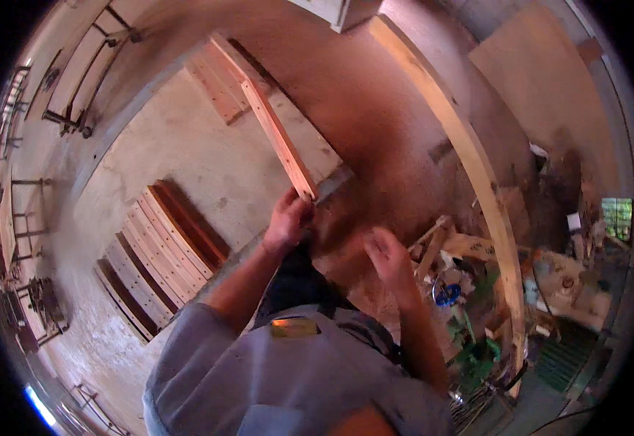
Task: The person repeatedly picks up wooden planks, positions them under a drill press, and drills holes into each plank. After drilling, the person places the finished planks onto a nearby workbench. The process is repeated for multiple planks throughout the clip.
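My left hand point(288, 219) is closed round the near end of a long reddish wooden slat point(277, 134) with small holes along its face. The slat slants away up and to the left, its far part over another plank group point(216, 83) on the pale table point(186, 160). To the right and apart from it, my right hand point(388, 254) is in the air, slightly blurred. Its thumb stands away from its loosely bent fingers, and I see nothing in it.
Several drilled slats point(168, 243) lie side by side on the table's near left. A long wooden beam point(469, 145) crosses the right side. Beyond it are a plywood sheet point(542, 73) and a cluttered bench with a blue round object point(446, 294) and green cords. Wheeled racks point(88, 69) stand far left.
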`<action>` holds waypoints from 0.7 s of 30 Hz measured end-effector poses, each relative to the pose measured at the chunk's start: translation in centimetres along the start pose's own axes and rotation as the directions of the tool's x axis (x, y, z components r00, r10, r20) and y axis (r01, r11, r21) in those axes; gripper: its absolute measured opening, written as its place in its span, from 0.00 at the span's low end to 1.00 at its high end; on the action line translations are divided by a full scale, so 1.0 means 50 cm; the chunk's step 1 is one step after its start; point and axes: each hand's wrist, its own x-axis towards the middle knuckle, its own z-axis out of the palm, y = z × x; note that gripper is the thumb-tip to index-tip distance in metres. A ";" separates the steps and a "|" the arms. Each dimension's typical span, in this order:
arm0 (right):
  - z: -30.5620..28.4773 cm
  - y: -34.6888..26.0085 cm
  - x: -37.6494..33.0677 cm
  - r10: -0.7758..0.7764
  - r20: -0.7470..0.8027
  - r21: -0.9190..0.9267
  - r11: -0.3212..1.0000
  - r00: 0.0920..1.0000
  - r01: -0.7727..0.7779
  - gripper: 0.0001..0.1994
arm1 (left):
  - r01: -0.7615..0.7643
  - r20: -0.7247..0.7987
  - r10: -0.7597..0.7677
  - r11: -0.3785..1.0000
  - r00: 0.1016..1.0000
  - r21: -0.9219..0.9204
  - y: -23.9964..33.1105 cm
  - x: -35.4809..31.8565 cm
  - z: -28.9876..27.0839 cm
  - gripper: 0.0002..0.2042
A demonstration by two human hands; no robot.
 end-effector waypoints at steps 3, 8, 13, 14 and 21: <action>0.017 -0.015 0.031 -0.248 -0.015 -0.209 0.948 0.969 0.240 0.21 | -0.038 0.067 0.037 0.999 0.997 0.022 -0.086 -0.092 0.090 0.15; -0.037 0.025 -0.063 0.045 0.058 0.066 0.997 0.997 -0.049 0.19 | -0.044 0.304 -0.089 0.913 0.949 0.405 -0.140 -0.232 0.201 0.15; -0.166 0.096 -0.279 -0.174 -0.232 -0.137 0.980 0.957 0.145 0.17 | -0.017 0.240 -0.111 0.879 0.965 0.477 -0.102 -0.163 0.207 0.13; -0.187 0.110 -0.320 -0.179 -0.253 -0.155 0.978 0.951 0.143 0.18 | -0.092 0.310 -0.032 0.922 0.950 0.377 -0.086 -0.151 0.238 0.15; -0.301 0.157 -0.577 -0.190 -0.334 -0.342 0.937 0.923 0.069 0.23 | -0.070 0.531 0.044 0.997 0.846 0.028 -0.129 -0.193 0.457 0.23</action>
